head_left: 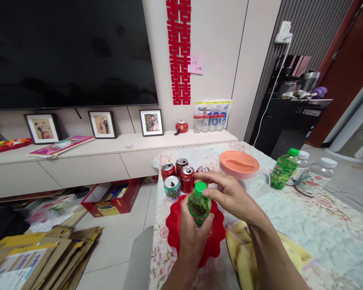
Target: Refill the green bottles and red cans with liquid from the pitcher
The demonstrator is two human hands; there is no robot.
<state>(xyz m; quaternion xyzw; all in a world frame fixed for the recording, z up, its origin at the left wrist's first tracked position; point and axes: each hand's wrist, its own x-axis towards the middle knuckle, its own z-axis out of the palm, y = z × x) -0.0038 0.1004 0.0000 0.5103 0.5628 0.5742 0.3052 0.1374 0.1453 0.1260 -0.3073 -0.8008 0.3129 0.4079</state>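
Observation:
A green plastic drink bottle (199,207) is held above a red scalloped tray (174,225). My left hand (193,237) is wrapped round the bottle's body, with fingers on one side and thumb on the other. On the bottle sits a green cap (201,187). My right hand (226,195) is at this cap, its thumb on the near right side and its forefinger reaching behind. Just beyond the bottle stand several drink cans, among them a red can (187,180) and a green-and-white can (172,188).
A pink-lidded container (238,163) stands at the table's back. To the right are another green bottle (284,169) and white-capped jars (316,177). A yellow cloth (240,249) lies by my right forearm. On the floor are a red box (111,199) and flattened cardboard (48,257).

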